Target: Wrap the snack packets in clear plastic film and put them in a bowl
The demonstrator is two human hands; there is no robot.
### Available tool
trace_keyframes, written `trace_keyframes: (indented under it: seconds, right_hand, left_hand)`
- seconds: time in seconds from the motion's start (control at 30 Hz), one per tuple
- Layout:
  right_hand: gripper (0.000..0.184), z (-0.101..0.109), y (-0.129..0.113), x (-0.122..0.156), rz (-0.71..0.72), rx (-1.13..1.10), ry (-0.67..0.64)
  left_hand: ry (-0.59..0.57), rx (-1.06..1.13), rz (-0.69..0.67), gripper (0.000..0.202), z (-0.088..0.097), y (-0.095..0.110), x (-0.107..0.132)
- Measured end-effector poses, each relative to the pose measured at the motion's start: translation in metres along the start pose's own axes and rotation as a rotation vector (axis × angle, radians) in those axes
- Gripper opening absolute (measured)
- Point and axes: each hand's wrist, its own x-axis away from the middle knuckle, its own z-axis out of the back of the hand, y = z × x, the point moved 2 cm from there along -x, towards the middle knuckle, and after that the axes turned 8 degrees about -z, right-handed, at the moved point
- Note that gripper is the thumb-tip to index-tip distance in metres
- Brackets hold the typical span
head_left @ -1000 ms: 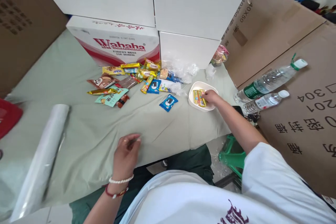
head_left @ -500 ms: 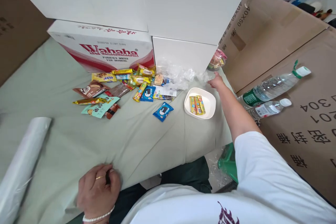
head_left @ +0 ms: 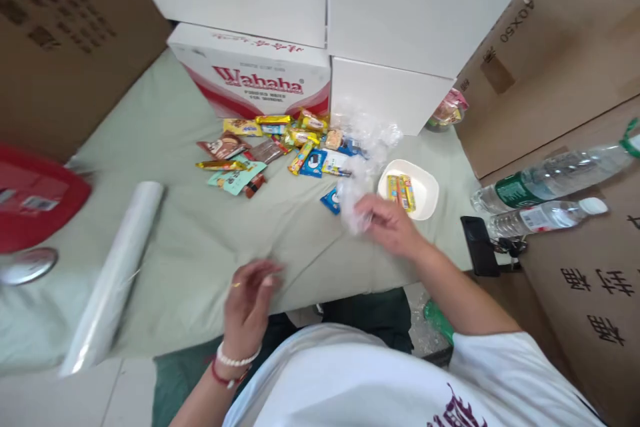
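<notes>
My right hand (head_left: 391, 225) is closed on a crumpled clear plastic bag (head_left: 353, 208), which stretches from the white boxes toward me. The bag partly covers a small blue snack packet (head_left: 329, 201). Just beyond my right hand is a white square dish (head_left: 427, 195) holding several yellow snack sticks (head_left: 403, 192). My left hand (head_left: 250, 303) hovers near the table's front edge, slightly blurred, fingers apart and nothing in it. A spread of wrapped snacks (head_left: 270, 150) lies past it, including a mint-green packet (head_left: 235, 177) and brown packets.
White boxes (head_left: 260, 83) stand along the back. A plastic roll (head_left: 117, 273), a red object (head_left: 37, 197) and a metal lid-like disc (head_left: 29, 265) are at left. At right are two water bottles (head_left: 550, 177), a black phone (head_left: 479, 245), keys (head_left: 513, 247) and cardboard (head_left: 555, 60).
My right hand has come back from the far right, drawing the plastic bag toward me. My left hand has lifted from the table and opened, moving right. The view has shifted left.
</notes>
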Motion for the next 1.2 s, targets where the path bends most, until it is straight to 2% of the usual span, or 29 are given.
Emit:
trace_keyframes:
  seconds: [0.03,0.07,0.1,0.17,0.2,0.27,0.33,0.4,0.5,0.57,0.67,0.73,0.77,0.83,0.9,0.97,1.03,1.07,1.1,1.13,1.2]
  right_hand:
    - [0.034,-0.034,0.004,0.014,-0.058,-0.192,-0.108]
    - [0.037,-0.064,0.009,0.026,-0.141,-0.384,-0.182]
    - [0.039,-0.088,0.015,0.035,-0.233,-0.558,-0.212]
    - [0.039,-0.121,0.025,0.044,-0.403,-0.803,-0.183]
    - [0.039,-0.128,0.029,0.045,-0.465,-0.865,-0.138]
    - [0.037,-0.128,0.035,0.039,-0.527,-0.875,-0.022]
    - [0.034,-0.112,0.039,0.031,-0.534,-0.752,0.1]
    - [0.03,-0.091,0.043,0.026,-0.514,-0.513,0.182]
    - [0.029,-0.069,0.052,0.023,-0.479,-0.134,0.206]
    - [0.031,-0.065,0.059,0.025,-0.464,0.001,0.19]
    - [0.032,-0.071,0.066,0.028,-0.442,0.083,0.167]
    - [0.034,-0.078,0.069,0.028,-0.428,0.134,0.147]
    - [0.036,-0.081,0.069,0.027,-0.428,0.16,0.126]
    - [0.04,-0.082,0.069,0.023,-0.427,0.201,0.072]
    - [0.038,-0.075,0.066,0.015,-0.373,0.246,0.088]
    - [0.039,-0.061,0.061,0.008,-0.254,0.304,0.251]
    - [0.048,-0.048,0.057,0.008,-0.182,0.312,0.486]
    - [0.05,-0.046,0.057,0.009,-0.207,0.267,0.554]
    - [0.051,-0.047,0.058,0.012,-0.275,0.184,0.567]
    - [0.054,-0.053,0.06,0.016,-0.369,0.083,0.526]
    - [0.061,-0.075,0.064,0.022,-0.539,-0.092,0.374]
  left_hand:
    - [-0.05,0.235,0.105,0.052,-0.012,0.006,0.0]
    - [-0.042,0.428,0.183,0.064,-0.022,0.011,-0.001]
    - [-0.041,0.586,0.263,0.072,-0.031,0.016,-0.003]
    - [-0.11,0.826,0.41,0.075,-0.04,0.022,-0.006]
    - [-0.171,0.892,0.454,0.077,-0.041,0.023,-0.007]
    - [-0.261,0.909,0.492,0.078,-0.034,0.024,-0.008]
    - [-0.287,0.79,0.501,0.08,-0.02,0.019,-0.007]
    - [-0.265,0.62,0.508,0.072,-0.004,0.011,-0.008]
    - [-0.205,0.357,0.471,0.057,0.019,0.0,-0.012]
    - [-0.117,0.132,0.345,0.053,0.03,-0.002,-0.016]
    - [-0.001,-0.242,-0.029,0.06,0.033,0.01,-0.015]
    - [-0.027,-0.455,-0.278,0.069,0.025,0.02,-0.012]
    - [-0.069,-0.549,-0.361,0.069,0.019,0.023,-0.011]
    - [-0.169,-0.695,-0.433,0.045,0.009,0.025,-0.012]
    - [-0.27,-0.729,-0.401,0.016,0.003,0.022,-0.017]
    - [-0.285,-0.652,-0.31,0.019,0.0,0.017,-0.026]
    - [-0.177,-0.564,-0.223,0.021,0.0,0.014,-0.033]
    - [-0.098,-0.533,-0.194,0.021,0.0,0.013,-0.035]
    - [-0.025,-0.508,-0.177,0.021,-0.002,0.013,-0.036]
    - [0.033,-0.48,-0.166,0.02,-0.005,0.013,-0.035]
    - [0.089,-0.383,-0.144,0.02,-0.014,0.014,-0.031]
